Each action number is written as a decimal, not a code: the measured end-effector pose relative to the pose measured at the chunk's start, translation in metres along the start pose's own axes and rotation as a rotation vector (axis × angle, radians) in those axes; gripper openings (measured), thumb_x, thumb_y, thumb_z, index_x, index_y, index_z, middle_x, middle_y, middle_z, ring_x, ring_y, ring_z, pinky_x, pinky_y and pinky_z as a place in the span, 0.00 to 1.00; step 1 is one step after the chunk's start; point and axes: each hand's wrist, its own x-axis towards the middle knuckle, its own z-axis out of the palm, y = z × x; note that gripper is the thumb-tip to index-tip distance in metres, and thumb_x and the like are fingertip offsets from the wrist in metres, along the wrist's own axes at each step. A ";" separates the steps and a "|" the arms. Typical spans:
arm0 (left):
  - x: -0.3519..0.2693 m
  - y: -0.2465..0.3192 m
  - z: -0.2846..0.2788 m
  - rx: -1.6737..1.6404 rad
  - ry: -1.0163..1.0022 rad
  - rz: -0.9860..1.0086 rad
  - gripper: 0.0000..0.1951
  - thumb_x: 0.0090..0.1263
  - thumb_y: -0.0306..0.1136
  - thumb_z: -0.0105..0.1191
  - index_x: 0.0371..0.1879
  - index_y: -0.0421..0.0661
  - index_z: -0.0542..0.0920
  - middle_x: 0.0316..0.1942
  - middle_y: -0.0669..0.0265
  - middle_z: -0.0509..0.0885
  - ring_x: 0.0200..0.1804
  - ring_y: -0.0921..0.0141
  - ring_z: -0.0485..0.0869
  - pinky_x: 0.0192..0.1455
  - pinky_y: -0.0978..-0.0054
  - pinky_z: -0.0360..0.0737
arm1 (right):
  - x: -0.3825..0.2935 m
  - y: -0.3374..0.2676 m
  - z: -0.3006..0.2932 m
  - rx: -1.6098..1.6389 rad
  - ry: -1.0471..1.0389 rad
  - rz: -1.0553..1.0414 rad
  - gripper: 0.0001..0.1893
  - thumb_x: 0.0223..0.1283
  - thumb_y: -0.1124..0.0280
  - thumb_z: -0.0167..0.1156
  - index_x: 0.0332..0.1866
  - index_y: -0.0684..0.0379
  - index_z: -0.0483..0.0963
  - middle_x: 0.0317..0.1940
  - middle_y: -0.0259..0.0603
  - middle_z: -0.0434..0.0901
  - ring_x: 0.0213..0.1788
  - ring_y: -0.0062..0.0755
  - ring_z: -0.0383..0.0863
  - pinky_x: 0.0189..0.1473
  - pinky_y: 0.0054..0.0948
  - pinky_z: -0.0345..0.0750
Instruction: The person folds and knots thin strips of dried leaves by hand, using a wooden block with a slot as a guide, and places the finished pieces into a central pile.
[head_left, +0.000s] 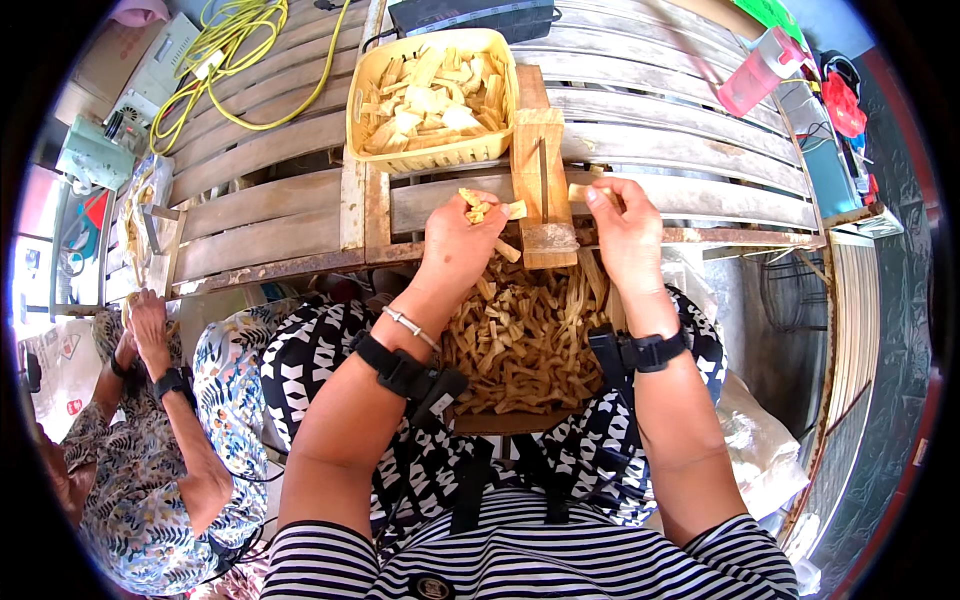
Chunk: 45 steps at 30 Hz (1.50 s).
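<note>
My left hand (461, 232) is closed around several pale yellow, dried-looking pieces (476, 204), their ends poking past the fingers. To the right, my right hand (626, 225) pinches one short pale piece (579, 193) between thumb and fingers. Between both hands lies a wooden block with a long slot (553, 172), jutting over the table's front edge. Below it, a cardboard box (517, 422) on my lap is heaped with short pale brown pieces (517, 345). A yellow plastic basket (435, 159) behind my left hand holds larger pale pieces (435, 94).
The slatted wooden table (675, 139) has a rusty metal edge. A yellow cable (244, 45) lies coiled at the back left, a black case (472, 16) behind the basket, a pink bottle (761, 71) at the right. On the left sits another person, whose hands (146, 326) are near the table edge.
</note>
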 end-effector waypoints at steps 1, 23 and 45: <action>-0.006 0.005 0.000 -0.070 -0.025 -0.028 0.06 0.65 0.29 0.54 0.37 0.41 0.77 0.29 0.69 0.80 0.24 0.79 0.75 0.25 0.81 0.71 | -0.002 -0.003 -0.005 0.085 -0.051 0.081 0.12 0.63 0.64 0.56 0.42 0.63 0.75 0.32 0.39 0.79 0.33 0.27 0.77 0.39 0.26 0.75; -0.063 0.017 -0.016 -0.694 -0.547 -0.223 0.18 0.67 0.30 0.49 0.55 0.37 0.72 0.47 0.59 0.79 0.50 0.67 0.79 0.54 0.70 0.76 | -0.057 -0.036 -0.009 0.430 -0.730 0.222 0.09 0.64 0.71 0.55 0.43 0.64 0.76 0.34 0.33 0.80 0.37 0.17 0.76 0.41 0.19 0.74; -0.058 -0.019 -0.030 1.030 -0.711 0.464 0.16 0.57 0.32 0.51 0.44 0.41 0.79 0.40 0.53 0.81 0.44 0.54 0.79 0.48 0.61 0.76 | -0.046 0.054 -0.026 0.786 0.330 0.799 0.12 0.65 0.62 0.49 0.27 0.55 0.68 0.14 0.25 0.62 0.15 0.19 0.58 0.20 0.21 0.58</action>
